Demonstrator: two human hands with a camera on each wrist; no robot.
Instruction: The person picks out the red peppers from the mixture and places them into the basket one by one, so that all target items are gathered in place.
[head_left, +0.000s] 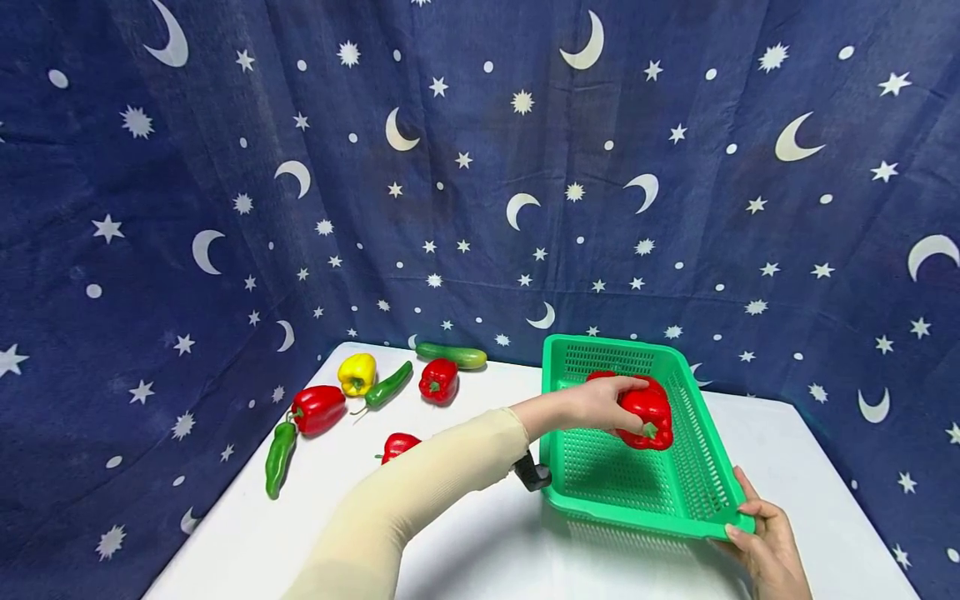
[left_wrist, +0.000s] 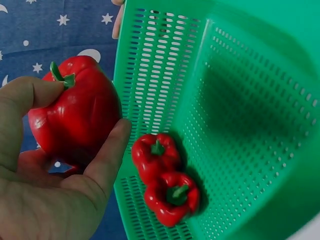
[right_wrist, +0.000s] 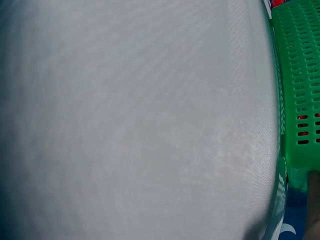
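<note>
My left hand (head_left: 609, 404) grips a big red bell pepper (head_left: 651, 415) over the green plastic basket (head_left: 637, 520). In the left wrist view, the thumb lies by the green stem of this bell pepper (left_wrist: 80, 112), with the other fingers around its side. Two smaller red bell peppers (left_wrist: 172, 200) sit side by side in the basket, touching each other; the head view shows little of them behind the hand. At the basket's near right corner, my right hand (head_left: 768, 542) holds the rim between thumb and fingers. Only a dark sliver of that hand shows in the right wrist view.
On the white table's left lie a yellow bell pepper (head_left: 357, 374), red bell peppers (head_left: 318, 409), long green peppers (head_left: 280, 458) and a cucumber (head_left: 452, 356). My left forearm partly covers another red pepper (head_left: 399, 446). A blue star-and-moon curtain (head_left: 465, 200) encloses the table.
</note>
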